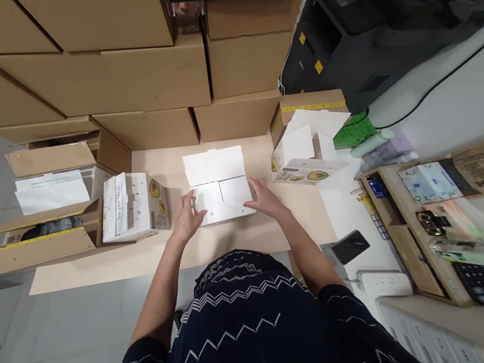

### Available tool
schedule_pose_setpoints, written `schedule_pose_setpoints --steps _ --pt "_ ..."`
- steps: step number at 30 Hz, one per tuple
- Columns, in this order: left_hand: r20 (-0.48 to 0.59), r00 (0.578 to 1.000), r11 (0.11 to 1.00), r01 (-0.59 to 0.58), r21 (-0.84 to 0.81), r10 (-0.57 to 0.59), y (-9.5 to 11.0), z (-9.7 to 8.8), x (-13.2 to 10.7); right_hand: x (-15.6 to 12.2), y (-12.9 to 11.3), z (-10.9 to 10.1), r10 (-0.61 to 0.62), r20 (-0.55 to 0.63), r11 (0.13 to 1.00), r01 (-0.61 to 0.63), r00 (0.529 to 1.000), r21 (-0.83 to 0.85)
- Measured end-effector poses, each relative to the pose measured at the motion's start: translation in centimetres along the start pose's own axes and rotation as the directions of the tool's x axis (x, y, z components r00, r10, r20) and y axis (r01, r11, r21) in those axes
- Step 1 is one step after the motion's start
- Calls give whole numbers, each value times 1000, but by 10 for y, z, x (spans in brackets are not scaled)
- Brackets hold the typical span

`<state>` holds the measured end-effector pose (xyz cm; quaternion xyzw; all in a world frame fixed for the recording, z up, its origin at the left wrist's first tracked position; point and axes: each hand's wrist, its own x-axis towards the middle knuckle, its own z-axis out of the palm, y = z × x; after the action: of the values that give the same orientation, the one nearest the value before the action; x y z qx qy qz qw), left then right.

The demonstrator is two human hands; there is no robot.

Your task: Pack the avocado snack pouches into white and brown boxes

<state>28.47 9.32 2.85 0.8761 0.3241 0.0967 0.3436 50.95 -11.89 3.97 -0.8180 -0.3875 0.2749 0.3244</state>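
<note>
A white cardboard box (222,202) sits on the pale tabletop in front of me, its inner flaps folded in and its wide lid (214,165) standing up at the back. My left hand (187,218) grips the left side, thumb at the front corner and fingers along the edge. On the opposite side, my right hand (267,198) does the same, thumb near the front right corner. The box's contents are hidden under the flaps. To the right stands another white box with avocado pictures (303,160), its flaps raised. A similar printed box (134,208) is at the left.
Stacked brown cartons (143,79) wall off the back. At far left, an open carton (40,248) holds packed items. A black printer (340,42), a phone (351,246), a power strip (384,283) and a wooden organizer (420,254) occupy the right side. Part of a person shows through a gap behind.
</note>
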Motion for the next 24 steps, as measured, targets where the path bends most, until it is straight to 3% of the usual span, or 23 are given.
schedule_pose_setpoints --steps 4,7,10,16,20,24 --pt "46 996 995 74 62 -77 -5 -4 18 18 10 -3 46 65 991 -54 997 124" --pt "134 991 1000 18 22 -21 -7 -11 29 38 9 -2 -64 93 971 41 994 237" --pt "127 990 998 -59 10 57 -7 -13 29 45 7 4 -134 36 950 118 990 289" --pt "-22 988 984 -149 94 152 -14 -11 10 24 24 13 -211 -102 937 231 972 261" --pt "78 963 930 -271 247 260 -17 -12 -4 10 35 14 -229 -103 936 248 968 249" --pt "156 948 915 -310 257 277 -13 -11 -14 -1 32 12 -207 -7 946 202 978 252"
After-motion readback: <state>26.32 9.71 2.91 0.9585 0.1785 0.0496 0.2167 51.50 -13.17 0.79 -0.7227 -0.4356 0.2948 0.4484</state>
